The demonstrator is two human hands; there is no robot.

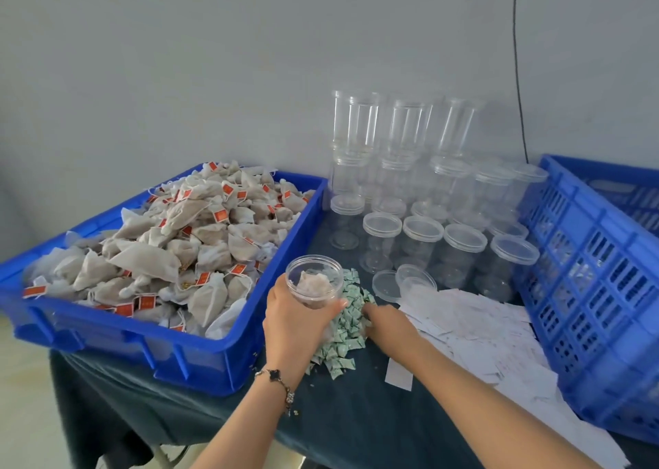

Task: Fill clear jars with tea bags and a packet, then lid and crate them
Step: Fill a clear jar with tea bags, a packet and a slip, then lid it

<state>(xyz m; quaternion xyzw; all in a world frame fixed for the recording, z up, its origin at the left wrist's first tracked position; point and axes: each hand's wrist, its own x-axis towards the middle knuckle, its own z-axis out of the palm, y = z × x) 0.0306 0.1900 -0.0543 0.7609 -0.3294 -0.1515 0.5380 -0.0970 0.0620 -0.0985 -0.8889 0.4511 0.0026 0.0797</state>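
Nearest, at six o'clock: two bare forearms reaching up over a dark cloth (pixel 356 415), a bracelet (pixel 281 386) on the left wrist. Just above, left hand (pixel 296 326) wrapped round an open jar (pixel 313 285), fingers curled on its wall, tea bags already inside. Beside it at three o'clock, right hand (pixel 387 326) down on the pile of green packets (pixel 347 320), fingertips buried among them (pinching one or merely touching: cannot tell). Probable step: picking a single packet for the jar. Best done by pinching one packet off the pile's edge, lifting clear to shake off any clinging neighbours, keeping the jar mouth level and close so the drop is short. At three to four o'clock of the hands, white slips (pixel 481 333) scattered loose. Slightly farther, a loose lid (pixel 387 285) lying just beside the packets, ready for capping. At nine o'clock, a blue tray (pixel 199 354) heaped with tea bags (pixel 171 251) bearing red tags. At three o'clock, a blue crate (pixel 588 290), slatted, contents unclear. Farthest, at twelve to one o'clock, lidded empty jars (pixel 460 254) in rows, more stacked behind against a grey wall (pixel 178 58).
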